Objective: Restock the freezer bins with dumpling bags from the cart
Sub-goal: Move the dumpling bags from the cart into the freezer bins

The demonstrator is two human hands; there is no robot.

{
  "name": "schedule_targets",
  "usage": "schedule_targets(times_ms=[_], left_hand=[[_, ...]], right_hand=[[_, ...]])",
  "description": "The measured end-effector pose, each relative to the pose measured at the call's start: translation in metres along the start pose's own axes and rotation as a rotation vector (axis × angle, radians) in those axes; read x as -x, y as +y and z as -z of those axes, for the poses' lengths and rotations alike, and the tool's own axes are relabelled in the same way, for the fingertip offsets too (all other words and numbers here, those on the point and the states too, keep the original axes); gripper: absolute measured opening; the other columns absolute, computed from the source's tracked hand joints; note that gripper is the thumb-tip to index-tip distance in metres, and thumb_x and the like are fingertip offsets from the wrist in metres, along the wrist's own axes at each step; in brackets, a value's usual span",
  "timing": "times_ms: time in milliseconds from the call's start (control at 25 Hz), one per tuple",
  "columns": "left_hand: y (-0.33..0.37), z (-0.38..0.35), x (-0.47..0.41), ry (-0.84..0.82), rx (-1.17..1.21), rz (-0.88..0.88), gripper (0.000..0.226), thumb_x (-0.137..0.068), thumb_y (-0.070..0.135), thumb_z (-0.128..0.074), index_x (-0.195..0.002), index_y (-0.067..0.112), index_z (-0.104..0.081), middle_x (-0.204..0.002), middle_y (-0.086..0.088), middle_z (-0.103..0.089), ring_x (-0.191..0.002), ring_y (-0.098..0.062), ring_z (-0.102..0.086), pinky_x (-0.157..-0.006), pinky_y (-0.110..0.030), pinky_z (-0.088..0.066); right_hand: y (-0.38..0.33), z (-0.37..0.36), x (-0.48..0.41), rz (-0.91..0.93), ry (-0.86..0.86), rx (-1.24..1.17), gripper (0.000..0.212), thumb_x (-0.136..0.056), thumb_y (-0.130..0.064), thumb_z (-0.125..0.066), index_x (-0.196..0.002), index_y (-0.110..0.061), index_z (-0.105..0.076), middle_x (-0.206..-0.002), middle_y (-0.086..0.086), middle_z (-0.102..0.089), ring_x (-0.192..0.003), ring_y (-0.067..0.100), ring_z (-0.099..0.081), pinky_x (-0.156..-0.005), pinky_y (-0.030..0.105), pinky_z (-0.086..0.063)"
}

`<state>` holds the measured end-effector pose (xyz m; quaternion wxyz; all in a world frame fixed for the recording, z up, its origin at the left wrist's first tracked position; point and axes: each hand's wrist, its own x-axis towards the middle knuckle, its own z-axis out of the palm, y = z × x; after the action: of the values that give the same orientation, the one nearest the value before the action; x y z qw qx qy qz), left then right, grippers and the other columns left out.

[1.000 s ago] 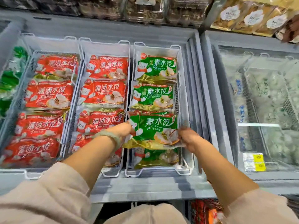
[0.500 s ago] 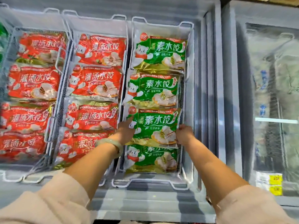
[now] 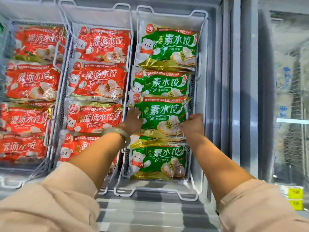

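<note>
The green bag [image 3: 162, 114] had moved back within the right bin [image 3: 203, 39], with the left hand [image 3: 133, 122] and right hand [image 3: 193, 123] gripping its edges. This bin held four green bags [image 3: 167, 46]; the middle bin [image 3: 93, 15] and left bin [image 3: 33, 15] held four red bags [image 3: 100, 81] each.

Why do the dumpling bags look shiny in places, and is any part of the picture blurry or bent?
Head view: light glints white off the crinkled plastic of the red bags and the green bag held by the left hand and right hand; the far-left bags smear into blur; the wide lens bows the basket rims; the frosted lid at right looks hazy.
</note>
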<state>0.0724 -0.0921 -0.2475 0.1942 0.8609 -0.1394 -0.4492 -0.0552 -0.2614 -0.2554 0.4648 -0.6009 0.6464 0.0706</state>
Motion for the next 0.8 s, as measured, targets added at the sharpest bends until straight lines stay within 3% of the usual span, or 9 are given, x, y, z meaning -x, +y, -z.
schedule_targets(times_ms=[120,200,280,400,520,600,640,720,800], left_hand=[[0.009,0.01,-0.005,0.013,0.02,0.085,0.045,-0.098,0.011,-0.042,-0.14,-0.004,-0.038,-0.148,-0.024,-0.034,-0.136,-0.035,-0.036,-0.109,-0.037,-0.034],[0.006,0.009,-0.002,-0.016,-0.034,0.095,0.05,-0.099,0.014,-0.039,-0.147,0.003,-0.028,-0.155,-0.02,-0.023,-0.141,-0.033,-0.029,-0.108,-0.035,-0.033],[-0.001,0.007,0.007,-0.052,-0.062,0.115,0.053,-0.1,0.018,-0.038,-0.151,0.013,-0.022,-0.158,-0.014,-0.014,-0.143,-0.032,-0.026,-0.105,-0.033,-0.036],[-0.003,0.01,0.02,-0.1,-0.067,0.152,0.051,-0.1,0.02,-0.041,-0.149,0.014,-0.027,-0.156,-0.01,-0.025,-0.138,-0.031,-0.036,-0.094,-0.029,-0.043],[-0.001,0.015,0.038,-0.131,-0.1,0.171,0.051,-0.1,0.027,-0.042,-0.148,0.013,-0.031,-0.154,-0.011,-0.031,-0.128,-0.029,-0.047,-0.099,-0.031,-0.041],[-0.001,0.017,0.047,-0.146,-0.068,0.177,0.052,-0.1,0.032,-0.042,-0.148,0.013,-0.03,-0.151,-0.011,-0.035,-0.096,-0.02,-0.059,-0.08,-0.028,-0.047],[-0.002,0.019,0.051,-0.148,-0.085,0.148,0.051,-0.101,0.032,-0.041,-0.146,0.011,-0.031,-0.149,-0.012,-0.038,-0.093,-0.019,-0.059,-0.079,-0.027,-0.047],[-0.004,0.024,0.062,-0.166,-0.149,0.066,0.045,-0.102,0.025,-0.039,-0.14,0.002,-0.041,-0.144,-0.015,-0.045,-0.117,-0.027,-0.055,-0.096,-0.032,-0.044],[-0.006,0.029,0.075,-0.171,-0.081,0.024,0.038,-0.099,0.017,-0.043,-0.131,-0.002,-0.052,-0.137,-0.019,-0.052,-0.127,-0.033,-0.049,-0.105,-0.036,-0.039]], right_hand=[[-0.013,0.006,0.003,0.052,-0.006,0.035,0.031,-0.085,0.0,-0.047,-0.101,-0.018,-0.029,-0.087,0.0,-0.048,-0.079,0.022,-0.054,-0.068,0.036,-0.05],[-0.012,0.009,0.01,0.058,-0.099,0.138,0.022,-0.085,-0.001,-0.043,-0.101,-0.016,-0.04,-0.082,-0.001,-0.05,-0.075,0.019,-0.051,-0.065,0.029,-0.044],[-0.004,0.008,0.016,0.033,-0.184,0.273,0.018,-0.088,-0.005,-0.047,-0.104,-0.012,-0.052,-0.089,0.001,-0.056,-0.084,0.02,-0.051,-0.073,0.027,-0.043],[0.004,0.006,0.026,0.033,-0.268,0.412,0.022,-0.089,-0.007,-0.052,-0.11,0.0,-0.055,-0.095,0.009,-0.059,-0.091,0.023,-0.053,-0.073,0.027,-0.042],[0.002,0.012,0.049,0.054,-0.316,0.517,0.04,-0.096,-0.009,-0.043,-0.134,0.003,-0.043,-0.134,0.017,-0.049,-0.122,0.031,-0.048,-0.093,0.03,-0.042],[0.004,0.016,0.064,0.073,-0.287,0.473,0.046,-0.097,-0.016,-0.043,-0.14,0.001,-0.037,-0.144,0.016,-0.042,-0.129,0.032,-0.045,-0.099,0.031,-0.041],[0.006,0.019,0.07,0.078,-0.26,0.448,0.047,-0.097,-0.018,-0.044,-0.14,0.001,-0.038,-0.143,0.016,-0.044,-0.124,0.031,-0.05,-0.095,0.032,-0.043],[0.013,0.025,0.087,0.082,-0.236,0.394,0.044,-0.097,-0.018,-0.043,-0.135,0.003,-0.045,-0.13,0.018,-0.054,-0.101,0.028,-0.06,-0.081,0.032,-0.049],[0.027,0.032,0.105,0.082,-0.201,0.249,0.035,-0.095,-0.017,-0.045,-0.123,0.002,-0.056,-0.111,0.016,-0.06,-0.092,0.029,-0.059,-0.078,0.034,-0.047]])
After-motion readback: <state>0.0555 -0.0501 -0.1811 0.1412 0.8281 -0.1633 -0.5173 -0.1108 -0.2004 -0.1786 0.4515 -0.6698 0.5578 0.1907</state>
